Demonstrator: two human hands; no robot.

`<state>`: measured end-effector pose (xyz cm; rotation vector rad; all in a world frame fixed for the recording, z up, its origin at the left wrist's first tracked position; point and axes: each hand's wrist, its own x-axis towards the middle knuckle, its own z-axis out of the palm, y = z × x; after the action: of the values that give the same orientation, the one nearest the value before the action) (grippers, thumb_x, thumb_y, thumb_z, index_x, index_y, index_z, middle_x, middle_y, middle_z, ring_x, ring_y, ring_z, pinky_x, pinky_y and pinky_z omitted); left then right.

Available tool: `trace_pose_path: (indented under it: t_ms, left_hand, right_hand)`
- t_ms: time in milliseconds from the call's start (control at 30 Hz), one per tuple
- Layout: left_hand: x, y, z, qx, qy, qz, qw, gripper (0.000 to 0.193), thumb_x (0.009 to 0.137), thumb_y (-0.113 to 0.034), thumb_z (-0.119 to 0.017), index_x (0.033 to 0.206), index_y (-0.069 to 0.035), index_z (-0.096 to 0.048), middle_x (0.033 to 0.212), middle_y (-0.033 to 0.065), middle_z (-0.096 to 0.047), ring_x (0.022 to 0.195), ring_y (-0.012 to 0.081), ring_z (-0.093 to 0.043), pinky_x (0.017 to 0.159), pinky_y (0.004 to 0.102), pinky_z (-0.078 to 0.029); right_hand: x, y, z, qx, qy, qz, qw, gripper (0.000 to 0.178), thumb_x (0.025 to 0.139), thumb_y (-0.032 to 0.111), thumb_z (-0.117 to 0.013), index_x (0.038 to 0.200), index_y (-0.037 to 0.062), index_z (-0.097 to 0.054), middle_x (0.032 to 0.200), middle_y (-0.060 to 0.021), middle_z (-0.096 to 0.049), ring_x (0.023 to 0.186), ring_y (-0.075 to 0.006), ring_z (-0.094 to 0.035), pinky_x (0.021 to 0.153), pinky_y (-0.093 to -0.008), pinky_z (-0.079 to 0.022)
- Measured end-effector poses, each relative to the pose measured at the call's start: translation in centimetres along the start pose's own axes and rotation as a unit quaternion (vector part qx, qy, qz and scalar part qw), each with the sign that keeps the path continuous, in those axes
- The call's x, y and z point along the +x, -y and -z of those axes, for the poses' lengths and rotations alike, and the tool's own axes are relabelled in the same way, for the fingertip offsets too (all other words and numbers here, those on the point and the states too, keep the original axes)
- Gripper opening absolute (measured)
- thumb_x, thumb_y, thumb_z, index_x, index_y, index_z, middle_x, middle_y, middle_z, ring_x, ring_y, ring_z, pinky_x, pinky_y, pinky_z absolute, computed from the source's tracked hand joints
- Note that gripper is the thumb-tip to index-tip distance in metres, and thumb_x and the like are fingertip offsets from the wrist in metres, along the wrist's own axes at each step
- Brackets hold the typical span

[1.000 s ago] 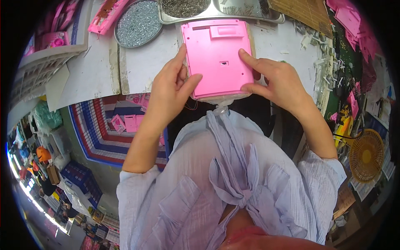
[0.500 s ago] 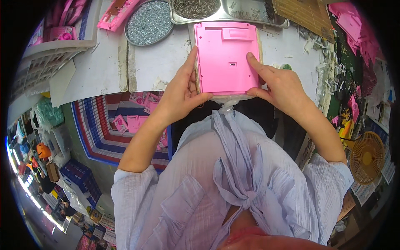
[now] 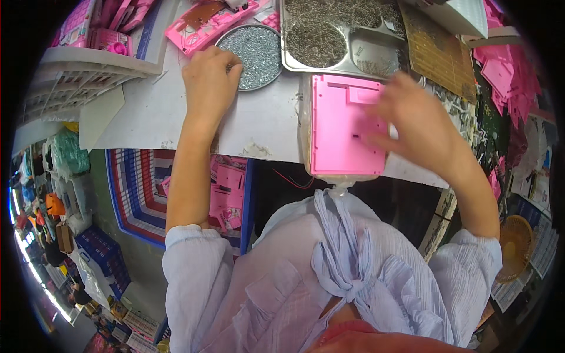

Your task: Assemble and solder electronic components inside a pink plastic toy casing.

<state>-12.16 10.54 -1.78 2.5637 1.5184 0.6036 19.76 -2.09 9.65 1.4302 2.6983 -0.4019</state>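
Note:
A flat pink plastic panel (image 3: 341, 132) lies on a plastic-wrapped pad at the table's near edge. My right hand (image 3: 412, 120) is over its right side, smeared by motion, so I cannot tell if its fingers hold anything. My left hand (image 3: 210, 82) is at the left rim of a round dish of small silvery metal pieces (image 3: 253, 56), beside the near end of a long pink plastic part (image 3: 215, 26). Its fingers are curled, with their tips hidden; what they hold, if anything, does not show.
A metal tray (image 3: 315, 44) of small dark parts stands beyond the panel, with brown board (image 3: 441, 53) to its right. A white crate (image 3: 88, 59) occupies the far left. Below the table, a striped basket (image 3: 138, 203) contains pink parts. A yellow fan (image 3: 515, 247) is at right.
My left hand has left the panel's left edge and moved forward-left to the dish. My right hand has lifted from the panel's right edge and blurs over it. The view has shifted.

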Motion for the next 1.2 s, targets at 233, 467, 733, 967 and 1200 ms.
trace_pose_path:
  t_ms: [233,467,733,967,1200]
  left_hand:
    - [0.2,-1.1,-1.1,-0.007,-0.094,-0.019,0.995,0.012,0.091,-0.014,-0.069,0.095,-0.002,-0.070,0.093,0.0111,-0.068,0.086,0.0290,-0.064,0.077,0.0407,-0.048]
    - [-2.3,-6.4,0.4,-0.341,-0.018,-0.029,0.939,0.009,0.091,-0.007,-0.067,0.090,0.000,-0.064,0.087,0.0116,-0.061,0.080,0.0256,-0.059,0.072,0.0341,-0.046]
    - [-1.8,-11.4,-0.8,-0.189,0.024,-0.087,0.978,0.015,0.089,-0.015,-0.071,0.084,-0.006,-0.061,0.086,0.0104,-0.057,0.084,0.0308,-0.058,0.076,0.0421,-0.038]
    - [-1.4,-13.0,0.3,-0.040,0.011,-0.149,0.988,0.016,0.088,-0.017,-0.072,0.085,-0.008,-0.059,0.086,0.0090,-0.053,0.084,0.0291,-0.056,0.076,0.0433,-0.037]
    - [-0.7,-10.6,1.4,-0.109,0.035,-0.089,0.989,0.020,0.084,-0.022,-0.077,0.084,-0.007,-0.062,0.086,0.0090,-0.058,0.084,0.0296,-0.060,0.075,0.0455,-0.042]
  right_hand:
    - [20.4,-0.3,-5.7,-0.099,-0.202,0.051,0.973,0.018,0.084,0.014,-0.062,0.088,0.0043,-0.077,0.099,-0.0148,-0.074,0.110,-0.0344,-0.063,0.086,-0.0465,-0.053]
    - [22.0,-2.2,-4.8,-0.058,-0.174,0.018,0.983,0.019,0.086,0.015,-0.062,0.084,0.0015,-0.076,0.099,-0.0160,-0.073,0.106,-0.0338,-0.060,0.086,-0.0472,-0.051]
    - [9.0,-4.9,-0.4,-0.066,-0.254,0.047,0.964,0.033,0.087,0.021,-0.072,0.112,-0.0011,-0.068,0.112,-0.0163,-0.070,0.099,-0.0339,-0.058,0.094,-0.0444,-0.045]
    - [0.4,-8.0,-4.8,0.038,-0.235,-0.012,0.971,0.013,0.085,0.016,-0.074,0.093,0.0077,-0.068,0.100,-0.0045,-0.067,0.112,-0.0350,-0.054,0.095,-0.0423,-0.048]
    - [0.4,-8.2,-5.4,0.048,-0.231,0.010,0.972,0.010,0.083,0.015,-0.075,0.087,0.0073,-0.070,0.104,-0.0033,-0.067,0.114,-0.0336,-0.055,0.095,-0.0409,-0.049]
